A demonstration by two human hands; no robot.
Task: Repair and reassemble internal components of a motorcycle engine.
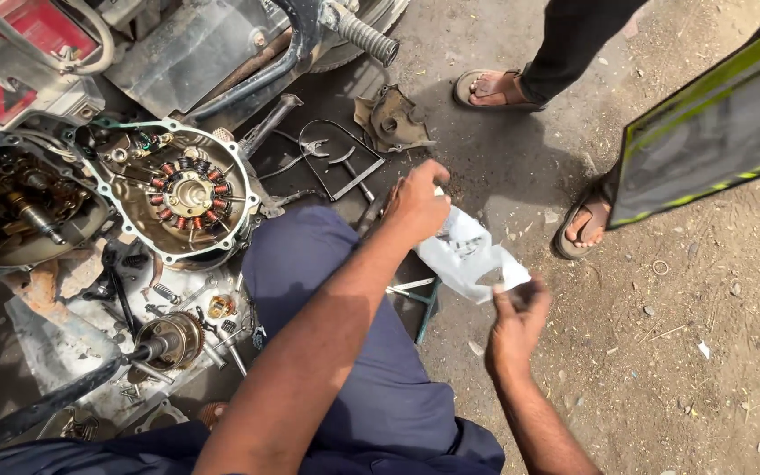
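Dusty, gritty ground (679, 352) spreads out to the right, and on the left we have a motorcycle engine opened up, its side cover (173, 189) lying face-up with the copper stator coils showing, near the open crankcase (19, 207).

We judge the step in hand to be opening a small white plastic bag (468, 255), which hangs just above the ground to the right of our knee. Our left hand (417, 204) is closed round the bag's upper far edge, fingers curled tight. Our right hand (516, 308) pinches the bag's near lower corner between thumb and fingertips, otherwise narrow. What the bag contains we cannot tell.

Getting inside would call for spreading the mouth while one hand keeps its grip.

Loose springs, bolts and a clutch part (169, 339) lie on a sheet at near left. Another person's sandalled feet (490, 88) stand at the far side.
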